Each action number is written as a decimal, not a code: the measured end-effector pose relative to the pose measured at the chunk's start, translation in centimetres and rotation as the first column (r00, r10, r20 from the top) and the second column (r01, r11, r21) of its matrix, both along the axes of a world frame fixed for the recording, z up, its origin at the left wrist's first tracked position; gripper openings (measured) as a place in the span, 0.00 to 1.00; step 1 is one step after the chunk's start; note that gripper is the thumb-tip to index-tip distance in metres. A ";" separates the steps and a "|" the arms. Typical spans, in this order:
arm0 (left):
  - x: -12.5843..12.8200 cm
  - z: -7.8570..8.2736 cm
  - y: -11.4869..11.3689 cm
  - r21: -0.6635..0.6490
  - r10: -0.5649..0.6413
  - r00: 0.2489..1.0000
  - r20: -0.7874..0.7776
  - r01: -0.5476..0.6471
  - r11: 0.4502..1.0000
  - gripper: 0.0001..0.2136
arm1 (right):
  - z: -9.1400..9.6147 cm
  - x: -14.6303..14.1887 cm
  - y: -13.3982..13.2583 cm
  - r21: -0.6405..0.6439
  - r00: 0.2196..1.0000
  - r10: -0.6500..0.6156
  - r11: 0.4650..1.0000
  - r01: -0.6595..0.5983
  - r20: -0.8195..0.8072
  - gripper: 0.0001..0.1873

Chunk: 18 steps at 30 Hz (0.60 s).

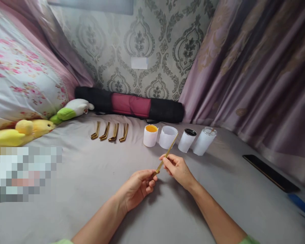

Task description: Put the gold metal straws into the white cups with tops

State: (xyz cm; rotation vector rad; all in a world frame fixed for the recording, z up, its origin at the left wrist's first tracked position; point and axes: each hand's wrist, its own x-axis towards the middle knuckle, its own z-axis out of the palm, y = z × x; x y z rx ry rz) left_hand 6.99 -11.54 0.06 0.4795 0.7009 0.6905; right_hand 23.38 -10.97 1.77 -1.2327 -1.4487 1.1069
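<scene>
Both hands hold one gold-coloured pair of tweezers (pixel 170 148) with a bent tip, slanting up to the right above the grey sheet. My left hand (pixel 141 186) is closed at its lower, bent end, thumb on top and fingers curled. Higher along the shaft, my right hand (pixel 176 166) pinches it between thumb and fingers. The upper end overlaps a white-wrapped cup (pixel 166 138) from this viewpoint; whether they touch I cannot tell. Further left lies a row of several similar gold tweezers (pixel 113 132), bent ends toward me.
Beside the cup stand a white-wrapped cup with orange inside (pixel 150 138), a black-rimmed one (pixel 186 142) and a wrapped glass jar (pixel 203 144). A black phone (pixel 269 172) lies right, plush toys (pixel 22 132) left. A black-and-red roll bag (pixel 132 105) lines the wall.
</scene>
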 end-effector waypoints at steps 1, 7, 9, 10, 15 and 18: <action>0.0 0.0 0.0 -0.007 0.006 1.000 0.011 -0.006 1.000 0.10 | 0.0 0.0 0.0 -0.001 1.000 -0.004 1.000 0.004 -0.008 0.15; -0.3 -0.1 0.3 -0.065 0.036 0.999 0.033 -0.034 0.997 0.10 | -0.1 0.0 -0.2 -0.036 0.997 -0.043 0.999 0.041 -0.056 0.18; -0.3 -0.2 0.3 -0.069 0.039 0.999 0.032 -0.037 0.997 0.10 | -0.1 -0.1 -0.2 -0.039 0.997 -0.051 0.998 0.048 -0.066 0.17; -0.3 -0.2 0.3 -0.067 0.042 0.999 0.029 -0.040 0.997 0.10 | -0.2 -0.1 -0.3 -0.039 0.996 -0.056 0.998 0.053 -0.073 0.17; -0.4 -0.1 0.2 -0.055 0.047 0.999 0.019 -0.046 0.997 0.08 | -0.3 0.2 -0.3 -0.058 0.987 -0.119 0.992 0.114 -0.106 0.18; -0.4 -0.1 0.2 -0.057 0.053 0.998 0.026 -0.052 0.997 0.07 | -0.1 0.6 -0.2 -0.039 0.981 -0.143 0.990 0.139 -0.133 0.18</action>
